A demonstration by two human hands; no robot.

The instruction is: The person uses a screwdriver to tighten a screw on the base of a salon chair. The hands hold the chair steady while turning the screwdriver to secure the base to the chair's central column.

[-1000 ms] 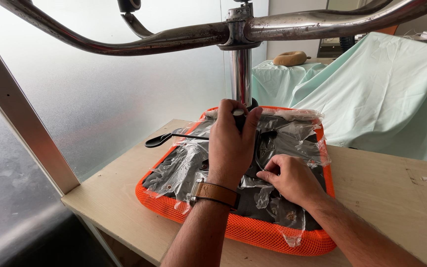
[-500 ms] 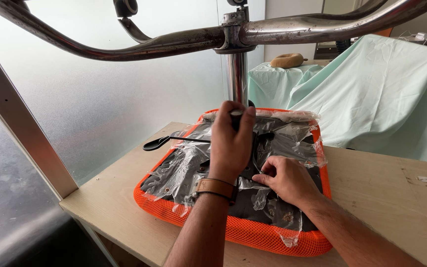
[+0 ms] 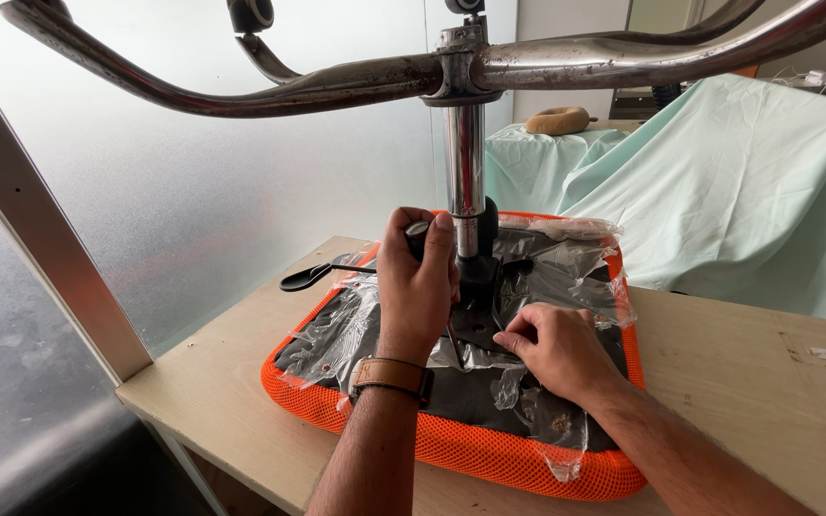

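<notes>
Since a second ago, little has shifted: both hands stay at the middle of the frame and the view has dipped slightly. An upturned office chair seat (image 3: 451, 441), edged in orange mesh with a black underside, lies flat on a pale wooden table (image 3: 738, 382) at centre. Torn clear plastic wrap (image 3: 566, 263) clings to the underside. One chrome column (image 3: 465, 162) rises from the seat's black mechanism (image 3: 478, 287) to a chrome base (image 3: 336, 86) whose arms span the top of the frame.

One left hand (image 3: 417, 282), with a brown wrist strap, is curled closed around a dark part just left of the column's foot. One right hand (image 3: 554, 346) rests lower right of it, fingers bent, pinching something small at the mechanism plate; what it is I cannot tell. One black lever (image 3: 313, 277) juts left. Pale green cloth (image 3: 719, 182) drapes furniture at upper right.
</notes>
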